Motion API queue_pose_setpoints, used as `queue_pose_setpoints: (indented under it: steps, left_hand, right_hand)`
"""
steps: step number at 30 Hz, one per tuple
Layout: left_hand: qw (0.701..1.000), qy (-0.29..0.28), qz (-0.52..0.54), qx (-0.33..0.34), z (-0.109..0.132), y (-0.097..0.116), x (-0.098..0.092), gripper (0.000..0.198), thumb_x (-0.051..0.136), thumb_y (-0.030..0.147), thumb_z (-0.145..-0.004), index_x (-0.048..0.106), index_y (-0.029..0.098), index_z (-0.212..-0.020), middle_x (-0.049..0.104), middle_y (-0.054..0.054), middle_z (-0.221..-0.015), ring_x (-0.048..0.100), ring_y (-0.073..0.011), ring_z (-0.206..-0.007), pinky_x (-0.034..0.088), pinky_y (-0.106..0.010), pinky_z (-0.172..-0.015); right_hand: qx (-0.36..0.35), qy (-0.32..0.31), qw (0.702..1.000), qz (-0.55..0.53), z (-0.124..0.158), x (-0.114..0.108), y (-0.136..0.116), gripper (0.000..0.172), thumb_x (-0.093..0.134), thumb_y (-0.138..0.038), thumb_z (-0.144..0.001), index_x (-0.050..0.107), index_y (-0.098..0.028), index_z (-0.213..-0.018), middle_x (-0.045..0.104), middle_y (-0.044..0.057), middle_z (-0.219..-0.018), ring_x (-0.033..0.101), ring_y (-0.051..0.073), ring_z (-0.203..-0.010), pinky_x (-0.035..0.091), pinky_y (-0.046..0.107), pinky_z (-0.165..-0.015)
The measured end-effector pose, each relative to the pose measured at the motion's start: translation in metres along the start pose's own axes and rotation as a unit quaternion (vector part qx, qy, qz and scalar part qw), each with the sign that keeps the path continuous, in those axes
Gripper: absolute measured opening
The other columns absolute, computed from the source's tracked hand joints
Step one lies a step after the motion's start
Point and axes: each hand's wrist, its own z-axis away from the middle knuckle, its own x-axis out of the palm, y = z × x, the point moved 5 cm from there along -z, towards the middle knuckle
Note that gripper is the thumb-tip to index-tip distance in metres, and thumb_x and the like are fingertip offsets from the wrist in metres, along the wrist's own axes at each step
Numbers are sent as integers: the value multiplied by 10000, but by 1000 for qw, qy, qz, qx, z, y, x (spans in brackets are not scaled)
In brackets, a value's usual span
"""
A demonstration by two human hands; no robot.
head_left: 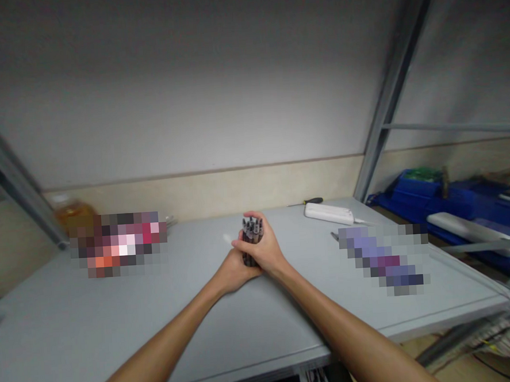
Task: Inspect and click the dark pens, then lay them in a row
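Note:
Both my hands meet over the middle of the grey table (117,332). They hold a bundle of dark pens or markers (252,231) standing upright, tips showing above the fingers. My right hand (265,251) wraps round the bundle from the right. My left hand (234,273) closes on its lower part from the left and below. The lower ends of the sticks are hidden by the fingers.
A white power strip (329,213) and a small screwdriver (311,201) lie at the back right of the table. Blurred patches cover things at back left and right. An amber bottle (72,212) stands back left. Blue crates (445,199) sit beyond the metal shelf post (388,102).

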Motion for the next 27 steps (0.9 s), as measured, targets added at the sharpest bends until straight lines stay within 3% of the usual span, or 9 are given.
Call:
queue_pose_setpoints:
  steps: [5,14,24,27]
  left_hand:
    - [1000,12,-1,13,0,0,-2,675,666,112,-597,414,130,-1222,573,-97,-1136,493,-253,-1118,350,-418,-995]
    - [999,1,-52,-4,0,-1,-4,557,667,155,-611,503,123,-1142,593,-97,-1124,461,-283,-1157,316,-435,-1024]
    - [987,18,-144,66,0,2,-5,538,617,181,-661,469,109,-1173,467,-150,-1279,383,-260,-1225,249,-392,-1067]
    - [987,20,-143,68,-2,0,-6,534,610,155,-649,473,134,-1165,485,-135,-1263,421,-243,-1189,288,-373,-1047]
  right_hand:
    - [-2,1,1000,-1,1,3,-4,543,716,-193,-562,441,-225,-1029,568,-52,-697,546,111,-618,459,249,-630]
    - [4,21,1000,3,3,7,-10,387,716,-234,-565,506,-192,-888,586,-10,-731,564,129,-666,468,274,-667]
    - [-16,-19,1000,17,3,17,-18,465,725,-225,-556,479,-209,-951,532,-43,-695,527,114,-636,443,254,-648]
    - [-20,-18,999,48,4,18,-22,465,714,-208,-551,475,-211,-951,508,-58,-655,496,108,-593,429,245,-618]
